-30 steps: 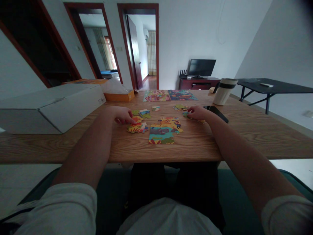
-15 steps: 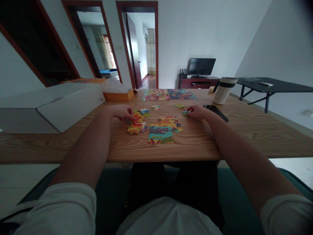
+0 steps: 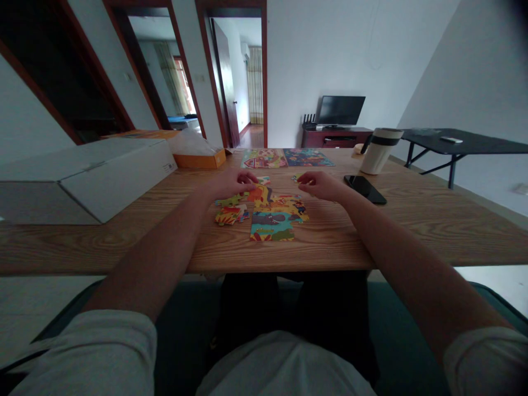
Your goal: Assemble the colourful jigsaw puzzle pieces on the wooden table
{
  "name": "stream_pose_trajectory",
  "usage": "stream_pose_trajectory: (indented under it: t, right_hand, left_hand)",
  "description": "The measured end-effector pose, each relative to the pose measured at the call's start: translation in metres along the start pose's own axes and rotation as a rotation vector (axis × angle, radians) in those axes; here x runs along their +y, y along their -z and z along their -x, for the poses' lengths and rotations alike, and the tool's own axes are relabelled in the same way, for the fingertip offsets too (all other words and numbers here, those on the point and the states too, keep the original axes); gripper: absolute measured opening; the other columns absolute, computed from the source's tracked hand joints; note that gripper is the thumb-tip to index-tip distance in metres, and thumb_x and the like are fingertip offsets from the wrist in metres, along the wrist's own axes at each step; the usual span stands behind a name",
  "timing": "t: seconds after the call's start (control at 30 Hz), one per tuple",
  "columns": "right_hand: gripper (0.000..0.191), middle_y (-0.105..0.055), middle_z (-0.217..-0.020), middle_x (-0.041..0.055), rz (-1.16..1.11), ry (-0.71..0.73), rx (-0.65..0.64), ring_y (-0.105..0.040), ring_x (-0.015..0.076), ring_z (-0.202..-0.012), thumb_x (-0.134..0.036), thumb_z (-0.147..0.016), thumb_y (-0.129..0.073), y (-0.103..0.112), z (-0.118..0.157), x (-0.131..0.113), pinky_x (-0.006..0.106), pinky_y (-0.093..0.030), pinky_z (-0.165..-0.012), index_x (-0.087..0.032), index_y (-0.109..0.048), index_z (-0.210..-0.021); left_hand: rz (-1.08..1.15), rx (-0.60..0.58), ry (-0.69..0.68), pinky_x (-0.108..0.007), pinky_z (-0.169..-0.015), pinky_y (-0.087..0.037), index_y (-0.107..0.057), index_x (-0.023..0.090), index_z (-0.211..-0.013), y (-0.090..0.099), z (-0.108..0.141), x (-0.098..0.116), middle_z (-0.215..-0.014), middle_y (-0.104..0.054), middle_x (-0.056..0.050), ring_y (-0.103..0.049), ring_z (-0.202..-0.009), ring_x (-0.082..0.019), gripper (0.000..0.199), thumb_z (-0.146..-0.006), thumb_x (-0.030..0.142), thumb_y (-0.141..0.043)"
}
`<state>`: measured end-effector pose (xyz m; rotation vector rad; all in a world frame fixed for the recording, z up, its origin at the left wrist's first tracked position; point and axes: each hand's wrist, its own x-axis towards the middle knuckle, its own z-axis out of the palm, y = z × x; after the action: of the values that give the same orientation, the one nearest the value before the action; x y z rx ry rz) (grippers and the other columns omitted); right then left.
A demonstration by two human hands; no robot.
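A partly joined jigsaw puzzle with a grey hippo on blue lies flat near the table's front edge. My left hand pinches an orange and yellow puzzle piece at the puzzle's upper left edge. Whether that piece lies flat or is raised, I cannot tell. Loose pieces lie below my left hand, beside the puzzle. My right hand is beyond the puzzle's upper right, its fingers curled together over a small group of pieces. What its fingertips hold is hidden.
Two colourful picture boards lie at the back. On the left are a white box and an orange tray with clear plastic. A black phone and a cream mug stand to the right of my right hand.
My left hand has moved right with the orange piece, from the loose pile to the puzzle's upper edge. My right hand has shifted left and slightly away, over the small group of pieces.
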<state>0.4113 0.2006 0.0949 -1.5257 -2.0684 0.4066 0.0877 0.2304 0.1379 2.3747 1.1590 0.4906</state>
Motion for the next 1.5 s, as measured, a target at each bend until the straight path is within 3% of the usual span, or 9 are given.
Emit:
stream_pose_trajectory:
  t: [0.2, 0.3, 0.4, 0.57, 0.73, 0.87, 1.13, 1.37, 1.5]
  right_hand:
    - [0.027, -0.073, -0.092, 0.004, -0.288, 0.092, -0.272, -0.064, 0.0141, -0.074, -0.036, -0.09, -0.065, -0.014, 0.009, -0.04, 0.024, -0.05, -0.067, -0.02, -0.069, -0.112]
    - [0.02, -0.071, -0.085, 0.0015, -0.363, 0.054, -0.334, -0.062, 0.0126, -0.069, -0.034, -0.089, -0.065, -0.016, 0.012, -0.046, 0.022, -0.049, -0.063, -0.02, -0.068, -0.102]
    - [0.009, -0.069, -0.082, 0.0015, -0.351, -0.014, -0.293, -0.061, 0.0123, -0.068, -0.028, -0.088, -0.062, -0.012, 0.01, -0.04, 0.023, -0.048, -0.063, -0.019, -0.065, -0.09]
    - [0.011, -0.066, -0.077, 0.002, -0.257, -0.11, -0.134, -0.056, 0.0118, -0.061, -0.025, -0.088, -0.056, -0.001, 0.006, -0.016, 0.023, -0.043, -0.057, -0.019, -0.064, -0.083]
    - [0.013, -0.068, -0.08, 0.0041, -0.203, -0.152, -0.124, -0.055, 0.0123, -0.062, -0.025, -0.088, -0.054, 0.003, 0.005, -0.003, 0.022, -0.038, -0.051, -0.019, -0.065, -0.085]
    - [0.014, -0.068, -0.079, 0.0049, -0.198, -0.182, -0.074, -0.054, 0.0125, -0.059, -0.027, -0.088, -0.054, 0.006, 0.004, 0.001, 0.022, -0.039, -0.05, -0.018, -0.065, -0.087]
    - [0.013, -0.072, -0.085, 0.0073, -0.251, -0.211, 0.08, -0.057, 0.013, -0.063, -0.022, -0.085, -0.055, 0.014, 0.001, 0.013, 0.022, -0.041, -0.054, -0.017, -0.066, -0.085]
    - [0.013, -0.072, -0.089, 0.0079, -0.231, -0.179, 0.073, -0.06, 0.0142, -0.068, -0.022, -0.085, -0.057, 0.011, -0.001, 0.019, 0.024, -0.046, -0.061, -0.015, -0.068, -0.086]
    - [0.035, -0.072, -0.089, 0.0073, -0.236, -0.172, 0.118, -0.06, 0.0143, -0.065, -0.024, -0.087, -0.058, 0.004, -0.001, 0.014, 0.025, -0.046, -0.059, -0.014, -0.065, -0.119]
  left_hand:
    - [0.151, 0.02, -0.051, -0.029, -0.064, -0.049, -0.065, 0.016, -0.117, -0.033, -0.006, 0.018, -0.085, -0.072, -0.006, -0.063, -0.07, -0.016, 0.038, -0.085, 0.038, -0.066]
    - [0.174, 0.038, -0.069, -0.029, -0.066, -0.05, -0.062, 0.016, -0.119, -0.033, -0.006, 0.021, -0.088, -0.072, -0.008, -0.064, -0.071, -0.017, 0.041, -0.085, 0.039, -0.065]
    - [-0.02, -0.08, -0.029, -0.03, -0.07, -0.05, -0.066, 0.018, -0.112, -0.014, 0.0, 0.015, -0.097, -0.073, -0.009, -0.066, -0.082, -0.021, 0.047, -0.076, 0.047, -0.073]
    - [-0.433, -0.391, 0.278, -0.032, -0.066, -0.048, -0.071, 0.021, -0.094, 0.013, 0.014, -0.006, -0.089, -0.073, -0.01, -0.066, -0.08, -0.029, 0.065, -0.047, 0.062, -0.087]
    - [-0.299, -0.393, 0.408, -0.032, -0.062, -0.052, -0.068, 0.026, -0.115, 0.013, 0.016, -0.008, -0.102, -0.071, -0.013, -0.066, -0.083, -0.03, 0.085, -0.04, 0.06, -0.09]
    - [-0.203, -0.424, 0.423, -0.029, -0.059, -0.052, -0.065, 0.025, -0.115, 0.013, 0.016, -0.009, -0.111, -0.068, -0.014, -0.066, -0.085, -0.029, 0.082, -0.042, 0.054, -0.09]
    - [-0.311, -0.27, 0.245, -0.028, -0.067, -0.048, -0.066, 0.022, -0.115, 0.026, 0.009, -0.027, -0.107, -0.07, -0.008, -0.066, -0.089, -0.026, 0.068, -0.055, 0.05, -0.081]
    - [-0.024, -0.058, 0.191, -0.031, -0.073, -0.053, -0.067, 0.021, -0.112, 0.026, 0.008, -0.026, -0.109, -0.071, -0.009, -0.067, -0.096, -0.026, 0.052, -0.068, 0.048, -0.077]
    - [0.144, 0.143, 0.213, -0.033, -0.069, -0.057, -0.064, 0.022, -0.119, 0.011, 0.006, -0.011, -0.113, -0.069, -0.009, -0.067, -0.096, -0.025, 0.045, -0.081, 0.046, -0.072]
